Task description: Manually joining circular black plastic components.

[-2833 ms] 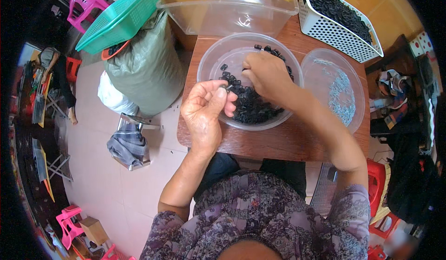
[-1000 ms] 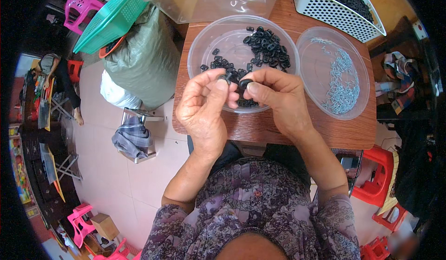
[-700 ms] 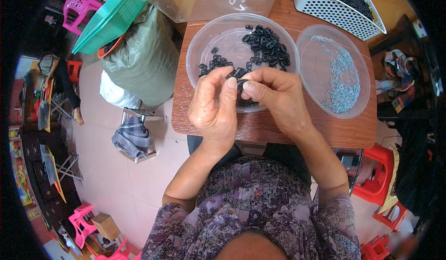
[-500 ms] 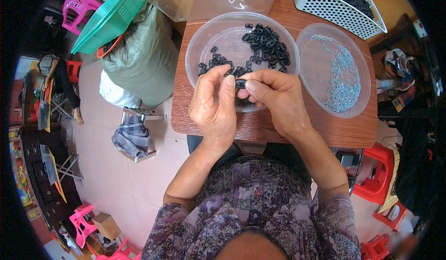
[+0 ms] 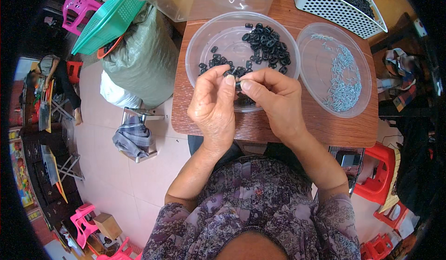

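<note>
Over the near rim of a round clear plastic tub (image 5: 191, 51), my two hands meet fingertip to fingertip. Between them is a small black oval plastic part (image 5: 238, 86), mostly covered by the fingers. My left hand (image 5: 214, 107) pinches it with thumb and forefinger from the left. From the other side, the thumb and forefinger of my right hand (image 5: 275, 97) pinch the same part. Many similar black parts (image 5: 269, 44) lie heaped in the tub behind the hands. To the right, a round clear lid (image 5: 312, 74) holds a spread of small silvery screws or pins (image 5: 344, 81).
A white perforated basket (image 5: 341, 16) of black pieces stands at the table's (image 5: 325, 132) far right. Behind the tub is a clear plastic box (image 5: 209, 4). A stuffed sack (image 5: 144, 60) and a green basket (image 5: 109, 21) stand left. A person (image 5: 60, 79) is at the far left.
My right fingers have closed in a little toward the left hand, covering more of the black part. The tub, lid and baskets stay in place.
</note>
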Motion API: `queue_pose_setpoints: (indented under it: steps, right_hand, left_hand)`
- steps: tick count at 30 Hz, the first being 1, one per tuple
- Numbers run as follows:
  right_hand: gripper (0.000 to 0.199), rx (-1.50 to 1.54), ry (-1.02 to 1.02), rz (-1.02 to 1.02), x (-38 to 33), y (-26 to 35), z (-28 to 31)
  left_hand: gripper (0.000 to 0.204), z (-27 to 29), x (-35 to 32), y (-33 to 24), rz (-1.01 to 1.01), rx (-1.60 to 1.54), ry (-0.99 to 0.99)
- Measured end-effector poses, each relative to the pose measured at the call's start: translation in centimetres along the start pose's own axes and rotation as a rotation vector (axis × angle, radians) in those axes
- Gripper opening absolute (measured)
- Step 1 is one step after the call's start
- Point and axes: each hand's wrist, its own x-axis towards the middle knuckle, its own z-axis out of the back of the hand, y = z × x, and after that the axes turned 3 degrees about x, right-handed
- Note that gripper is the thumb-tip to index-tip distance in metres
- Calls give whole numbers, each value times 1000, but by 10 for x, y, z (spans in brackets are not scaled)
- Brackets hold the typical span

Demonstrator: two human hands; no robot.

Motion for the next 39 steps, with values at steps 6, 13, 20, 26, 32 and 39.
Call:
queue_pose_setpoints:
  steps: [6, 13, 20, 26, 32, 39]
  right_hand:
    - [8, -190, -31, 176, -5, -9, -2]
    - [13, -136, -23, 77, -11, -13, 1]
    - [16, 211, -64, -227, 9, 6, 22]
    - [15, 191, -20, -236, 12, 10, 17]
    - [15, 189, 6, -232, 12, 10, 15]
    - [14, 152, 16, -231, 13, 10, 15]
  left_hand:
    - [16, 0, -1, -1, 25, 1, -5]
    - [17, 5, 2, 0, 88, -108, 16]
    - [16, 11, -3, -17, 316, -208, 134]
    - [16, 10, -5, -22, 320, -183, 145]
    - [14, 8, -6, -24, 311, -149, 120]
    - [14, 9, -6, -22, 299, -114, 125]
